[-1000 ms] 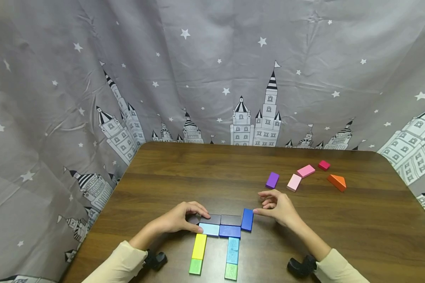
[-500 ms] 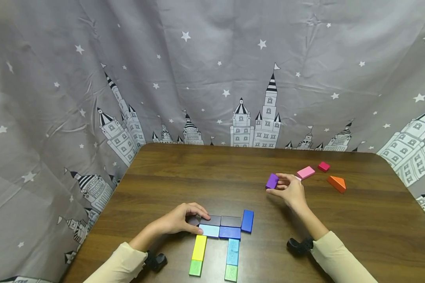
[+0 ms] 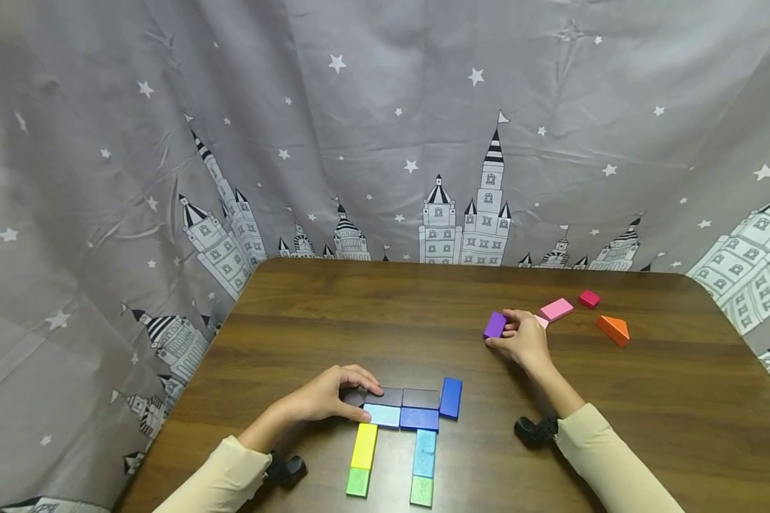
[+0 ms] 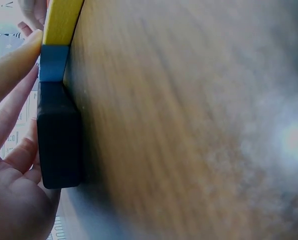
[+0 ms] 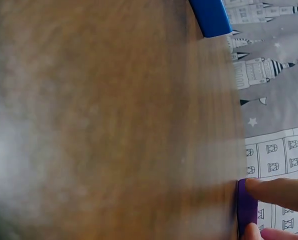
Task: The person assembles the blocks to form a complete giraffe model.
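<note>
The purple block [image 3: 495, 325] lies on the surface [image 3: 334, 299], near the middle of its right half, its edge gripped between the thumb and fingers of the right hand [image 3: 522, 338]. The left hand [image 3: 330, 394] grasps nothing firmly that I can see; its relaxed, arched fingers rest by a gray block [image 3: 383, 397], the thumb touching a light blue block [image 3: 383, 416]. The step in hand seems to be picking out the purple block; the next move likely calls for a steady pinch and a clean lift, without nudging the pale pink block [image 3: 541, 322] partly hidden behind the hand.

The pieces look like painted wood: mostly flat, crisp-edged rectangles, smooth and slightly glossy. An orange wedge [image 3: 614, 330] is triangular. The surface has dark, streaky wood grain; the curtain [image 3: 385, 142] behind is creased, printed fabric.
</note>
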Tool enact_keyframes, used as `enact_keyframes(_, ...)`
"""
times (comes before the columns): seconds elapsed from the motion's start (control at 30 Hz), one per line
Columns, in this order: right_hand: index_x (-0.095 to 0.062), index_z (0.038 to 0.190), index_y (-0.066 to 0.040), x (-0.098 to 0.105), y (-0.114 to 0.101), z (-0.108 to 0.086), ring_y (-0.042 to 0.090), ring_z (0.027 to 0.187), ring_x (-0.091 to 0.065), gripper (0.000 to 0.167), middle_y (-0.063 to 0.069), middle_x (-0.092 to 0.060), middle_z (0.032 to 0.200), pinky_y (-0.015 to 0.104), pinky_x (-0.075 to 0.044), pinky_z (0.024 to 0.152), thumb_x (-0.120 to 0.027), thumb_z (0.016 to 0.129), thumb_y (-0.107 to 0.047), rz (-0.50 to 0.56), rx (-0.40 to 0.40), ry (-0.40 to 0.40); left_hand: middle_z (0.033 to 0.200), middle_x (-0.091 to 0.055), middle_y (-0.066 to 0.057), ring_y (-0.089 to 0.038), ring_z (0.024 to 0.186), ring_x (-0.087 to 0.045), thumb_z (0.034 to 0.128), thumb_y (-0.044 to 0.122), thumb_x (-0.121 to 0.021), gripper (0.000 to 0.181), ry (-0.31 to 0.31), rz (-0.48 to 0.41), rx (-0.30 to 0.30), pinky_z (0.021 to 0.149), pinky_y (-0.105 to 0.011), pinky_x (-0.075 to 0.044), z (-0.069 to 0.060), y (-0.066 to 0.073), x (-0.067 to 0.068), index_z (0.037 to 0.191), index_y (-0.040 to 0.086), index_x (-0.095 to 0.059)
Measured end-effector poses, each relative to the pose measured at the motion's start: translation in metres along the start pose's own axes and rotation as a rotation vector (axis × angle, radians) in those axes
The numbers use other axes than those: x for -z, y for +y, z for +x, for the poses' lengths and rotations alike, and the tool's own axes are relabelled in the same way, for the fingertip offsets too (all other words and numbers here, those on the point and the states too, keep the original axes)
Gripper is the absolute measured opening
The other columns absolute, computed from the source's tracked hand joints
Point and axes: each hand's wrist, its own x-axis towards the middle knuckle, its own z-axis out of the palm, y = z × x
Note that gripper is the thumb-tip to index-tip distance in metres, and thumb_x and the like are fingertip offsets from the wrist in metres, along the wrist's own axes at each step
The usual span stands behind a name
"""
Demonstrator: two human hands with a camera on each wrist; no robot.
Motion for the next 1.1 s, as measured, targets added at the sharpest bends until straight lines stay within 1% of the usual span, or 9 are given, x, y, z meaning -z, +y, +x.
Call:
enact_keyframes(0.13,-0.056,0.126,0.019,-0.002,0.0,0.0,0.039,0.09,-0.069,0.063,0.033,-0.061,0.105,0.038,-0.058,0.077,-0.085,0.071,0.006,-0.006,-0.006,-0.034,0.119,-0.066,-0.004,-0.021,0.115,-0.057,0.083,0.016,-0.083,0.035,0.004,-0.003,0.008,0.102,-0.031,-0.044,-0.003,-0.001,-0.001,0.115,0.006,-0.073)
enact_keyframes(0.4,-0.057,0.123,0.02,-0.001,-0.001,-0.002,0.038,0.09,-0.067,0.061,0.034,-0.059,0.108,0.036,-0.058,0.076,-0.083,0.069,0.01,-0.01,0.014,-0.065,0.119,-0.066,-0.004,-0.023,0.116,-0.057,0.083,0.016,-0.083,0.036,0.01,-0.01,0.016,0.102,-0.033,-0.044,-0.005,0.001,-0.002,0.116,0.006,-0.073)
enact_keyframes(0.53,-0.058,0.123,0.019,0.0,-0.002,-0.003,0.037,0.09,-0.068,0.062,0.034,-0.059,0.11,0.032,-0.058,0.074,-0.084,0.067,0.011,0.002,0.006,-0.072,0.12,-0.066,-0.005,-0.025,0.116,-0.057,0.0829,0.015,-0.083,0.036,0.011,-0.021,0.02,0.102,-0.034,-0.044,-0.005,0.003,-0.003,0.116,0.005,-0.073)
enact_keyframes(0.63,-0.059,0.122,0.018,0.001,-0.003,-0.004,0.034,0.089,-0.069,0.062,0.033,-0.061,0.11,0.024,-0.056,0.072,-0.086,0.066,0.009,0.008,0.01,-0.071,0.12,-0.066,-0.006,-0.025,0.116,-0.057,0.0829,0.015,-0.083,0.036,0.012,-0.024,0.022,0.102,-0.034,-0.044,-0.004,0.003,-0.003,0.116,0.005,-0.073)
enact_keyframes(0.7,-0.061,0.12,0.018,0.002,-0.003,-0.005,0.033,0.087,-0.07,0.062,0.033,-0.061,0.111,0.02,-0.054,0.07,-0.087,0.065,0.007,0.009,0.027,-0.073,0.12,-0.066,-0.006,-0.025,0.116,-0.057,0.0827,0.015,-0.083,0.036,0.012,-0.024,0.023,0.102,-0.034,-0.044,-0.003,0.004,-0.003,0.116,0.005,-0.073)
enact_keyframes(0.8,-0.063,0.117,0.017,0.002,-0.003,-0.007,0.031,0.086,-0.071,0.061,0.032,-0.06,0.112,0.015,-0.051,0.069,-0.088,0.063,0.005,0.027,0.037,-0.076,0.12,-0.066,-0.006,-0.025,0.115,-0.057,0.0827,0.014,-0.083,0.036,0.009,-0.026,0.019,0.102,-0.033,-0.044,0.0,0.003,-0.002,0.116,0.004,-0.073)
enact_keyframes(1.0,-0.062,0.117,0.016,0.001,-0.003,-0.013,0.029,0.087,-0.071,0.06,0.03,-0.059,0.112,0.018,-0.054,0.073,-0.089,0.064,0.006,0.098,0.052,-0.105,0.119,-0.066,-0.007,-0.025,0.115,-0.057,0.0825,0.012,-0.083,0.035,0.002,-0.027,0.01,0.102,-0.032,-0.044,0.002,0.002,-0.001,0.115,0.003,-0.073)
enact_keyframes(1.1,-0.062,0.119,0.015,0.0,-0.004,-0.017,0.027,0.088,-0.07,0.061,0.027,-0.06,0.112,0.018,-0.053,0.073,-0.09,0.065,0.006,0.125,0.054,-0.131,0.119,-0.066,-0.007,-0.025,0.115,-0.057,0.0824,0.012,-0.083,0.035,0.001,-0.029,0.012,0.102,-0.031,-0.044,0.002,0.002,0.0,0.115,0.003,-0.073)
